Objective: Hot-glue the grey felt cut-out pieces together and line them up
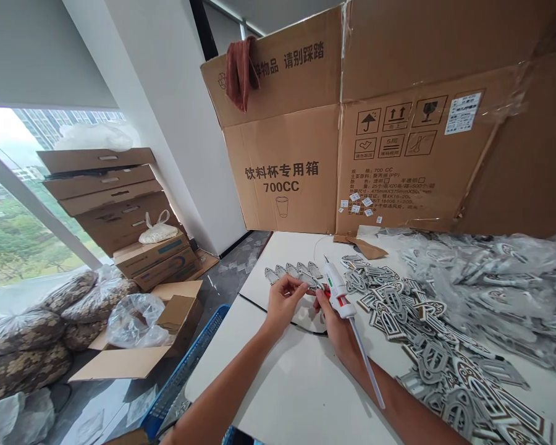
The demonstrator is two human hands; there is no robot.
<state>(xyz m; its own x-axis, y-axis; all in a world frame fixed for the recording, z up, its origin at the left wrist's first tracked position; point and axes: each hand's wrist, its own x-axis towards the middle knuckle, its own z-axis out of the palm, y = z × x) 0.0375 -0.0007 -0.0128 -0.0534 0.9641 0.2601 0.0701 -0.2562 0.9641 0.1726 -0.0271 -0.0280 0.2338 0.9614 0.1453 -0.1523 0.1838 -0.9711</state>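
Glue gun (338,293) in my right hand (334,327), grey patch (309,279) pinched in my left hand (283,301)

My left fingers (296,287) are together, clamped with my thumb on the patch, and my right fingers (322,303) are closed around the gun's grip beside its red trigger (327,295). The gun's nozzle (326,261) points far, just beside the patch, and a long glue stick (367,364) runs out of its back toward near right. Both hands are over a white table (278,377). A row of 5 small grey pieces (290,271) lies just far of my left hand, and a heap of grey, white and brown cut patches (398,321) spreads right of the gun, with bagged patches (495,278) further right. A cardboard carton (282,167) stands at the far edge, a red cloth (240,74) draped over its top. A blue plastic crate (185,364) sits left of the table.
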